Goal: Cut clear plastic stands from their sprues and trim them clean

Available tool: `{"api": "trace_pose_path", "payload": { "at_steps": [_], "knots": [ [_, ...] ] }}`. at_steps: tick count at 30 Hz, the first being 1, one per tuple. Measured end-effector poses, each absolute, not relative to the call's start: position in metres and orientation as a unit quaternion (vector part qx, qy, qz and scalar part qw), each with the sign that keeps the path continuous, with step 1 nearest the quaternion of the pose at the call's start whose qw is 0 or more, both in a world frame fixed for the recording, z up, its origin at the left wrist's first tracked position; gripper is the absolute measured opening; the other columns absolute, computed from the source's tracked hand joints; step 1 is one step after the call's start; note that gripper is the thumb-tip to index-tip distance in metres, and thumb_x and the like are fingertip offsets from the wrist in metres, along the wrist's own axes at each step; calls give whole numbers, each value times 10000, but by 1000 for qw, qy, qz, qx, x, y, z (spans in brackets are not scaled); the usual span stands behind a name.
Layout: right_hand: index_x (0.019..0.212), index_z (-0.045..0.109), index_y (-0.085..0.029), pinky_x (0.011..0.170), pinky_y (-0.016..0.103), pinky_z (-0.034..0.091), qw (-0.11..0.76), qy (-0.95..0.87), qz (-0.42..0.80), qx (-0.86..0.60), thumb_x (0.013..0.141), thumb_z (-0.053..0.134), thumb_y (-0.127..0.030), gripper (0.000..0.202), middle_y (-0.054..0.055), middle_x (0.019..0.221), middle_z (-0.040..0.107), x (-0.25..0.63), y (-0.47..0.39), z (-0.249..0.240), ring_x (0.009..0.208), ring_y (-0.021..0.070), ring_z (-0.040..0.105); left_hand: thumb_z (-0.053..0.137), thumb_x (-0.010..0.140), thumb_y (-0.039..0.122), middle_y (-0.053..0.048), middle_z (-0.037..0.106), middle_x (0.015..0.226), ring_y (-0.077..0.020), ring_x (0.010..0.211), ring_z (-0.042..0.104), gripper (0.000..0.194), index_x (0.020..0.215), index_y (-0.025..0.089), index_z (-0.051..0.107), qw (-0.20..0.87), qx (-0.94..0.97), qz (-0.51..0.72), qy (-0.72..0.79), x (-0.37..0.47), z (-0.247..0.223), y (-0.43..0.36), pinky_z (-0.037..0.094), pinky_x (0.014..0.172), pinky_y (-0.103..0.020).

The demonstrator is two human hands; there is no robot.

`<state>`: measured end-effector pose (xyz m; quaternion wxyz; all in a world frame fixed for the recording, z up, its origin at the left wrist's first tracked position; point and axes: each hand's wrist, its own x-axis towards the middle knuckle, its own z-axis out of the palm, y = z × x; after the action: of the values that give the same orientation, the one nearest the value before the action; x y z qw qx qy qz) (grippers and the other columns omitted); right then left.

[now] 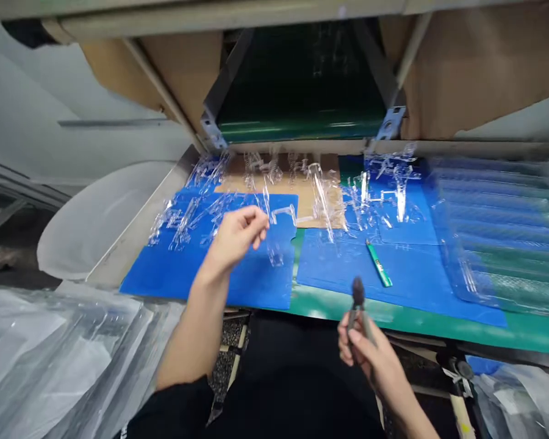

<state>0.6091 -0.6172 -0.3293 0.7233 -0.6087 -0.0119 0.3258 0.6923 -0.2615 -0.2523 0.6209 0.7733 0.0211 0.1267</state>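
Observation:
My left hand (pixel 243 235) is closed, thumb and fingertips pinching a clear plastic moulded piece (pixel 284 210) over the blue sheet (pixel 256 286). Thin runner arms stick out from this piece, and a long clear part (pixel 320 198) stands at its right side. Around the handles of a pair of nippers (pixel 358 296) my right hand (pixel 363 344) is wrapped, low at the table's front edge. Their dark jaws point up and away from me, apart from the plastic. Whether the jaws are spread I cannot make out.
Clear plastic pieces lie in heaps at left (pixel 187 219) and right (pixel 393 189). A green cutter-like tool (pixel 379 263) rests on the blue sheet. Clear ribbed trays (pixel 507 238) are stacked at right. Behind is a green conveyor belt (pixel 302 116); bagged material (pixel 73 360) sits at lower left.

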Motion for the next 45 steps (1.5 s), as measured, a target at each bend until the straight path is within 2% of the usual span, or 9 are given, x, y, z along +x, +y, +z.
{"api": "trace_pose_path", "payload": {
  "at_steps": [3,6,12,17,27,35,45],
  "knots": [
    [1193,622,-247,805,347,433,651,-98,433,-615,1099,617,-569,335,19,1000,541,589,-566,-316,854,185,500,796,988,606,18,599,613,-52,421,457,496,791,171,660,697,702,114,90,632,-311,-269,309,426,-183],
    [1187,608,-264,833,345,399,570,-137,477,-655,1130,584,-548,291,-3,999,524,585,-535,-311,878,184,468,764,1020,594,21,600,636,-50,446,457,484,812,170,660,736,661,89,117,600,-343,-273,323,451,-184],
    [1216,583,-283,855,347,392,500,-121,494,-701,1144,552,-538,267,-21,1000,520,585,-513,-314,905,190,474,707,1081,522,19,612,673,-59,492,487,419,848,177,660,747,654,50,107,573,-360,-263,367,503,-198],
    [1167,568,-264,856,355,384,464,-125,487,-729,1140,540,-494,234,-21,985,526,587,-510,-310,899,194,477,683,1097,510,21,610,671,-60,493,480,415,847,181,646,747,654,44,109,573,-364,-260,370,507,-200],
    [1178,580,-256,957,369,414,500,-145,475,-709,1139,555,-461,210,10,1101,601,603,-528,-307,1017,219,540,693,1090,517,17,618,701,-62,507,497,411,855,182,656,745,662,23,84,581,-353,-296,388,512,-203],
    [1178,601,-259,834,353,413,540,-117,487,-676,1144,549,-502,251,-7,957,552,616,-571,-321,878,203,505,735,1046,582,5,617,652,-73,473,479,468,814,183,659,749,653,-18,112,600,-351,-343,367,486,-214],
    [1182,594,-260,1009,414,435,545,-93,469,-689,1155,532,-485,235,43,1179,692,629,-597,-330,1110,267,628,739,1063,519,10,621,675,-68,489,491,420,827,181,658,739,661,-45,119,625,-356,-366,370,487,-214]
  ]
}}
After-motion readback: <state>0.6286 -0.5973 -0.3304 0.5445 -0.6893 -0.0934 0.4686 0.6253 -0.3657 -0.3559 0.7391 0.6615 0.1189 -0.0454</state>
